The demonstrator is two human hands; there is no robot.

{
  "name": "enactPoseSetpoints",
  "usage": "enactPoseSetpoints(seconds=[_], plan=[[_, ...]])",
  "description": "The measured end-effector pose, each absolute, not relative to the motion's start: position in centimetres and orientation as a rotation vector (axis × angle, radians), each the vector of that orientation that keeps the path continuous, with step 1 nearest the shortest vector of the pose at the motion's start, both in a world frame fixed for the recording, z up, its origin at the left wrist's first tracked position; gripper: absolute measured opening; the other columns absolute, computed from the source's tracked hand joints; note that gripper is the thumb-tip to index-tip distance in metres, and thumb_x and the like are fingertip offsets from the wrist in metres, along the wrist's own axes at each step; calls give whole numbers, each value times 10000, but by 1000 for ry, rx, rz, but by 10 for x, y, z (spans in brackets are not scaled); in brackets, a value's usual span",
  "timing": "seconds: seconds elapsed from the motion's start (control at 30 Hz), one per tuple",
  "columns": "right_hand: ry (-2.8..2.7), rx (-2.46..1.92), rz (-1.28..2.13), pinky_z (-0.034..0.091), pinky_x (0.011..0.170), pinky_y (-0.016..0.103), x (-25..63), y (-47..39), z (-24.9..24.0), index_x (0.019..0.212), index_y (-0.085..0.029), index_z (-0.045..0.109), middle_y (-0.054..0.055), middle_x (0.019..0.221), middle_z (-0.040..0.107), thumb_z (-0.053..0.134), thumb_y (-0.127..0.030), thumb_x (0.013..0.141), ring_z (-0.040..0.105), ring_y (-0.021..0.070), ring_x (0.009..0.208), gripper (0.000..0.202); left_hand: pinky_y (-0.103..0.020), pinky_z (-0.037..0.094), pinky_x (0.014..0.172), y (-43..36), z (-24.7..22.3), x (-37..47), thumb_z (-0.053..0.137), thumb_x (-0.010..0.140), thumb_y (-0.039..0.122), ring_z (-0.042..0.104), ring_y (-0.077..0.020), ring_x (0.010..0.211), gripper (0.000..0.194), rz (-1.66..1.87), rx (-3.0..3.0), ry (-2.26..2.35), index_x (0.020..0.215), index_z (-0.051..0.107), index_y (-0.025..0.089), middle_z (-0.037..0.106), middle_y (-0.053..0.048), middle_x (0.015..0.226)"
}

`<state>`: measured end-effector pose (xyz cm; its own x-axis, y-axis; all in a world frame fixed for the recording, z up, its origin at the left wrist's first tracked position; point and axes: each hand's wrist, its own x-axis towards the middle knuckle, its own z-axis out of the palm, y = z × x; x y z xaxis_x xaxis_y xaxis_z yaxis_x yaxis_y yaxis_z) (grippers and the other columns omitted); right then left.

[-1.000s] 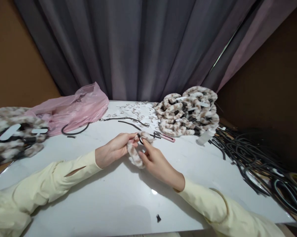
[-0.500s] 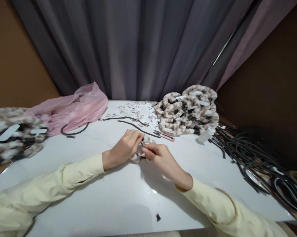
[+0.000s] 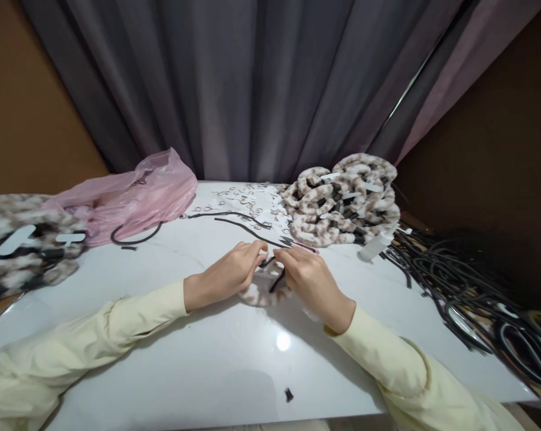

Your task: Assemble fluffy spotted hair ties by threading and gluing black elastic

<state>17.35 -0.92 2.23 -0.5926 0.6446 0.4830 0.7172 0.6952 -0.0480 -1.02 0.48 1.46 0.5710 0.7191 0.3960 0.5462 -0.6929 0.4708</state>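
Note:
Under my two hands is a fuzzy white-and-brown plush ring [image 3: 265,297], its lower curve showing in the gap between them. A thin black cord [image 3: 277,280] crosses the ring's opening, with one end sticking out below my right fingers. My left hand [image 3: 234,270] is closed in a pinch at the ring's upper left, where a short dark stretch of cord shows at the fingertips. My right hand [image 3: 314,282] is pinched on the cord just opposite, the fingertips almost meeting the left ones. The ring's upper part is mostly hidden by my fingers.
Pink thread snips [image 3: 307,247] and a loose black cord [image 3: 247,230] lie beyond my hands. Plush rings [image 3: 342,200] are heaped back right, beside a small bottle [image 3: 374,246]. A pink plastic bag [image 3: 156,191] is back left. Many black cords [image 3: 450,275] fill the right edge.
My right hand has moved slightly right and up, turning over, and its fingertips now meet near the left ones. More of the plush ring and the cord's end shows below.

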Motion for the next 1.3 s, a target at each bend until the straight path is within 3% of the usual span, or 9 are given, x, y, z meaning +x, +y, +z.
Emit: enactPoseSetpoints(seconds=[0.3, 0.63, 0.77, 0.93, 1.17, 1.3], plan=[[-2248, -986, -56, 443, 637, 249, 175, -6, 21, 885, -137, 639, 98, 872, 660, 351, -17, 822, 613, 177, 752, 318, -285, 392, 692, -1, 18, -7, 309, 907, 178, 549, -192, 765, 174, 759, 2511, 1076, 1036, 425, 175, 557, -69, 859], [-2201, -1007, 16, 425, 580, 246, 170, -12, 19, 878, -128, 647, 85, 772, 641, 360, -32, 795, 576, 164, 648, 314, -270, 377, 682, -1, 15, -5, 377, 882, 181, 546, -194, 737, 210, 857, 2308, 1031, 1069, 472, 184, 565, -56, 822], [-2160, -1047, 69, 416, 568, 245, 170, -5, 16, 828, -119, 660, 77, 720, 635, 373, -31, 776, 561, 161, 614, 305, -299, 394, 766, -5, 13, -5, 347, 875, 135, 545, -203, 828, 282, 832, 2468, 958, 1137, 445, 169, 567, -83, 915], [-2158, -1036, 204, 430, 616, 243, 169, -2, 15, 789, -128, 679, 71, 721, 647, 382, 7, 712, 589, 166, 659, 335, -323, 411, 744, -11, 12, -6, 341, 833, 66, 508, -199, 783, 337, 767, 2666, 792, 1148, 427, 150, 548, -73, 838], [-2222, -1040, 344, 436, 644, 239, 166, -4, 17, 796, -140, 690, 70, 748, 671, 459, -74, 789, 610, 160, 682, 240, -310, 416, 709, -16, 19, -4, 311, 852, 87, 478, -186, 728, 249, 739, 2661, 657, 1028, 474, 157, 541, -70, 777], [-2242, -1022, 326, 406, 578, 235, 166, 1, 13, 681, -137, 651, 49, 661, 641, 441, -26, 744, 575, 148, 607, 246, -264, 399, 663, -16, 21, -2, 320, 898, 169, 508, -161, 708, 177, 743, 2519, 763, 1018, 450, 180, 538, -51, 806]])
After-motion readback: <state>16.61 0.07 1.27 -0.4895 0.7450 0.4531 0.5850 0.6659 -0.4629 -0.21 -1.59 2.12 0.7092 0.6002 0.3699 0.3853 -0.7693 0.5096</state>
